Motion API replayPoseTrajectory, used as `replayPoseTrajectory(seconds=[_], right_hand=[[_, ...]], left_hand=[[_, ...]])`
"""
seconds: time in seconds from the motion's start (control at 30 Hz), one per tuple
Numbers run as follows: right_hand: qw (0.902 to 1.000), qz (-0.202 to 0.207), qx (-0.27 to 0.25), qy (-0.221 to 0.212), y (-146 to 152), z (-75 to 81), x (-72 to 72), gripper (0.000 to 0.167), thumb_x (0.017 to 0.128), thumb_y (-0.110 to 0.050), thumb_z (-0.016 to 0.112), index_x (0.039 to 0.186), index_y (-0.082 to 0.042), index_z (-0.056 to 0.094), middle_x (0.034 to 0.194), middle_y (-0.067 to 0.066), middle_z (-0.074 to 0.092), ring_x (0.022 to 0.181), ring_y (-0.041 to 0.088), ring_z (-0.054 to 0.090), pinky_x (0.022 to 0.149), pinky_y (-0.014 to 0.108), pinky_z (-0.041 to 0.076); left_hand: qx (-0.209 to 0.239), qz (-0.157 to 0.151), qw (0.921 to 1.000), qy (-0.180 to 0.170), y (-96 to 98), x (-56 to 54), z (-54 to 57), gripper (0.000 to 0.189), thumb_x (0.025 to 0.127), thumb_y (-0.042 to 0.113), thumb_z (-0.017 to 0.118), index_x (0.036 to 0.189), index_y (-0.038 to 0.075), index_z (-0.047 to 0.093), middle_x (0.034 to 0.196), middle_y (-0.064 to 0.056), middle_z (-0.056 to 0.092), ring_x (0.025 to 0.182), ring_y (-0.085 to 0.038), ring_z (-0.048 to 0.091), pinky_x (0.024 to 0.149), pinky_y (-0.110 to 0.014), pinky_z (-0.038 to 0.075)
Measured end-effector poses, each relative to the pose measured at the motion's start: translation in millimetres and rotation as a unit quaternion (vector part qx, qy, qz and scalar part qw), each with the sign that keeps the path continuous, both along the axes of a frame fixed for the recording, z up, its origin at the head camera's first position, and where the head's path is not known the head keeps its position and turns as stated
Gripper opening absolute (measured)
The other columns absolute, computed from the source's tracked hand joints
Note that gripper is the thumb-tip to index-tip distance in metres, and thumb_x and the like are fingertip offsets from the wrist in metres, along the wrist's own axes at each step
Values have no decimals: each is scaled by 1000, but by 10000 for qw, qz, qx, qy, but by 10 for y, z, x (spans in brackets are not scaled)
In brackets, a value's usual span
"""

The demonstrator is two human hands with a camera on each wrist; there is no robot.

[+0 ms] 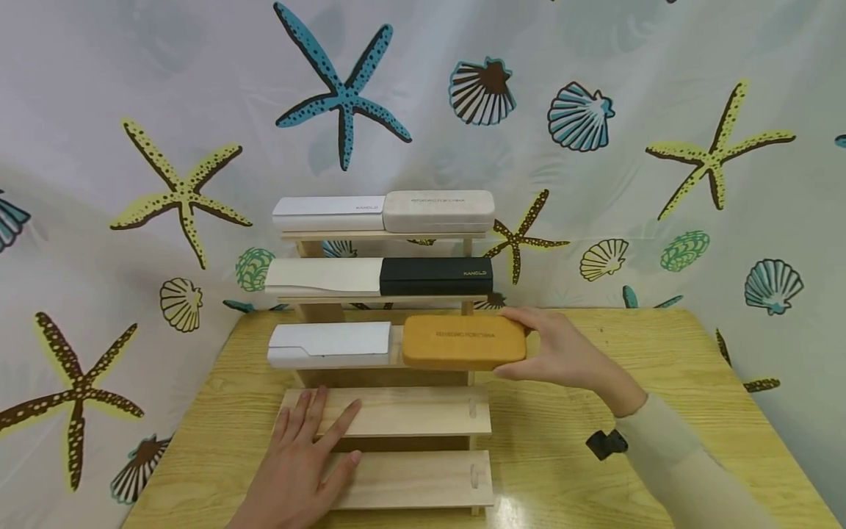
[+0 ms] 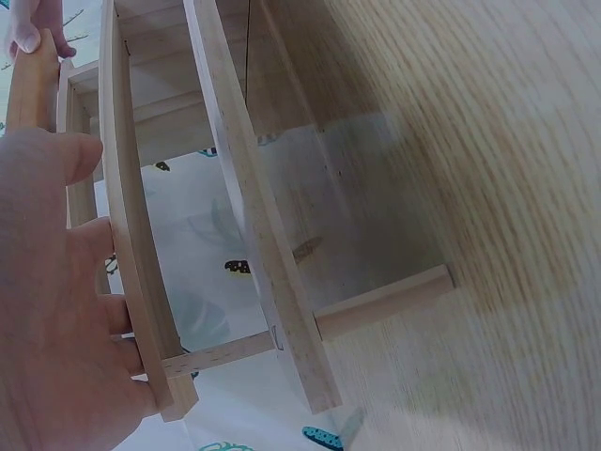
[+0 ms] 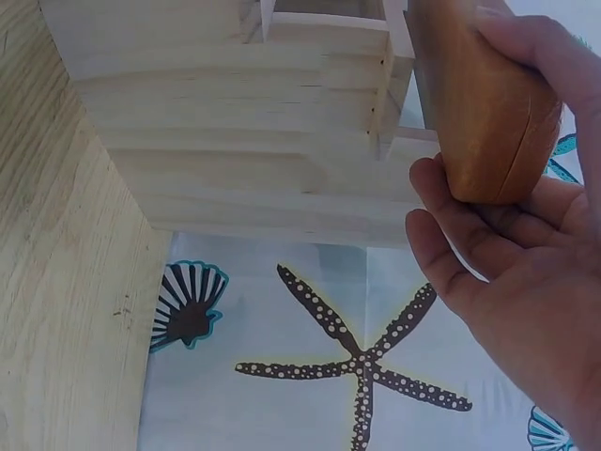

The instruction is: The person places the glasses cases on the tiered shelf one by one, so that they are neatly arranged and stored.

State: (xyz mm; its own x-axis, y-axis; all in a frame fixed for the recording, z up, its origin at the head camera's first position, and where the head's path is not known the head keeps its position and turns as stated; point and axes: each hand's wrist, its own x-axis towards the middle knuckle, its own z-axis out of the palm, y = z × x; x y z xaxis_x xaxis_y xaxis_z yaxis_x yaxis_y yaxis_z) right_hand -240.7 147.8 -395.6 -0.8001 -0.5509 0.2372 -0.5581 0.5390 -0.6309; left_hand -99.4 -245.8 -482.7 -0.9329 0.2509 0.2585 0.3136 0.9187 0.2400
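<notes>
In the head view my right hand (image 1: 562,353) grips the right end of an orange-brown glasses case (image 1: 464,344) at the third tier of a stepped wooden rack (image 1: 423,411). Thumb and fingers wrap the case's end in the right wrist view, where the case (image 3: 498,113) appears beside the rack's side panel. A white case (image 1: 330,344) sits to its left on the same tier. My left hand (image 1: 300,455) lies with fingers spread on the two lower steps, at their left side. In the left wrist view its fingertips rest along a shelf board (image 2: 141,244).
Above, the top tier bears a white case (image 1: 328,214) and a cream case (image 1: 439,211). The second tier bears a cream-white case (image 1: 323,276) and a black case (image 1: 436,276). The rack stands on a wooden table (image 1: 581,470) before a curtain (image 1: 423,147) with sea prints.
</notes>
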Motion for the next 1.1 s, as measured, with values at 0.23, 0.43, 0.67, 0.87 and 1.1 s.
replayPoseTrajectory(seconds=[0.23, 0.43, 0.67, 0.87, 1.1], right_hand=[[9998, 102, -114, -100, -84, -21, -24, 83, 80, -34, 93, 151, -13, 57, 131, 6, 69, 107, 20, 62, 93, 42, 54], [9998, 137, -108, -110, -133, -39, -49, 83, 80, -34, 93, 151, -11, 57, 126, 5, 69, 104, 19, 61, 91, 39, 53], [9995, 157, -214, -158, -175, -55, -86, 80, 80, -32, 93, 149, -12, 59, 120, 3, 70, 99, 19, 61, 87, 36, 52], [9997, 133, -170, -148, -201, -47, -108, 82, 79, -31, 94, 150, -12, 58, 124, 3, 71, 101, 18, 62, 91, 40, 54], [9997, 70, -52, -218, -209, -36, -113, 85, 80, -33, 93, 152, -9, 55, 129, 6, 70, 106, 19, 62, 95, 43, 53]], left_hand=[[-12, 4, 10000, -31, -1, -9, -5, 63, 105, 48, 59, 163, 33, 42, 172, -25, 25, 157, -53, 26, 121, -72, 26], [-41, 36, 10000, -39, 2, -10, -6, 64, 104, 48, 60, 163, 34, 41, 172, -25, 26, 157, -52, 26, 121, -72, 25], [-15, 32, 10000, -18, 4, -6, -4, 63, 104, 48, 60, 163, 34, 42, 172, -25, 26, 157, -52, 27, 121, -72, 25], [-6, 40, 10000, -59, 4, -8, -1, 63, 105, 49, 59, 163, 34, 41, 172, -24, 26, 157, -52, 26, 121, -72, 25], [1, 40, 10000, -49, 10, -8, 15, 64, 104, 47, 61, 163, 34, 42, 172, -25, 26, 157, -52, 26, 122, -71, 25]])
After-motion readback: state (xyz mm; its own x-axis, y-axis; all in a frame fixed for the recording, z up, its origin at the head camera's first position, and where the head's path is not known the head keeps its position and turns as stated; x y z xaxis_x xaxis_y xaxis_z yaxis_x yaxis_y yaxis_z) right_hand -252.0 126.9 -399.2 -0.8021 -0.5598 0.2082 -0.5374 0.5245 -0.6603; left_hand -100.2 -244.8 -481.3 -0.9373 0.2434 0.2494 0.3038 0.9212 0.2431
